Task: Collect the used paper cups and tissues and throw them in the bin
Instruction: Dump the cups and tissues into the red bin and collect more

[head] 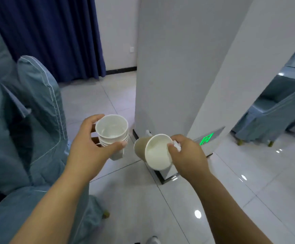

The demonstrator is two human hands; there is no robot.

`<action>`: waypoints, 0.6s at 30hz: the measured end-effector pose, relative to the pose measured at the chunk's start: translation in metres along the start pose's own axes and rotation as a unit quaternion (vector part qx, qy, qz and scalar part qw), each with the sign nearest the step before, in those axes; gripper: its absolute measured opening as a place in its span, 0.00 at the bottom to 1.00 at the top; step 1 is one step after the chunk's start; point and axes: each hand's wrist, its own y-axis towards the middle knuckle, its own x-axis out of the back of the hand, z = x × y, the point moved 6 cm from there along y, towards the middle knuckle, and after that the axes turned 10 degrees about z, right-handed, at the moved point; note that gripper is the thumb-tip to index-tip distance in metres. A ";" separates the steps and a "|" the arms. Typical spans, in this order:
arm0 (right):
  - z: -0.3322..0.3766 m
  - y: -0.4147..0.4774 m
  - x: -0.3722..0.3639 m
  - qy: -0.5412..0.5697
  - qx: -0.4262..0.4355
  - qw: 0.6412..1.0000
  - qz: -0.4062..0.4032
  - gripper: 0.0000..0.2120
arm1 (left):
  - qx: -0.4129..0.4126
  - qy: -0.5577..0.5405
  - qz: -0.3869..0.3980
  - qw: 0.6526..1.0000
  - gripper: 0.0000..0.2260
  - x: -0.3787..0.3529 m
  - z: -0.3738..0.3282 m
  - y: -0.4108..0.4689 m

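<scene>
My left hand (92, 143) grips a stack of several nested white paper cups (112, 131), held upright with the mouth facing up. My right hand (187, 155) holds a single paper cup (155, 152) tilted on its side, its mouth turned toward me, thumb hooked over the rim. A crumpled white tissue (177, 145) sticks out between the fingers of that same hand. The two hands are level and about a cup's width apart, above the tiled floor. No bin is in sight.
A white square pillar (178, 67) stands right ahead, with a green lit exit sign (207, 138) near its base. Chairs in blue-grey covers (37, 111) crowd the left; more covered furniture (275, 111) sits at the right. Glossy white floor tiles (143, 208) lie below; a dark blue curtain (55, 32) hangs behind.
</scene>
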 end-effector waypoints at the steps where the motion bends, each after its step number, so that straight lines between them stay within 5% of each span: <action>1: 0.001 0.022 0.001 -0.014 0.013 1.000 0.015 0.10 | 0.005 0.000 -0.010 1.000 0.32 -0.004 0.002 0.014; 18: 0.083 0.345 -0.073 -0.074 0.146 0.972 0.168 0.13 | 0.098 -0.015 -0.179 0.979 0.29 0.043 0.094 0.250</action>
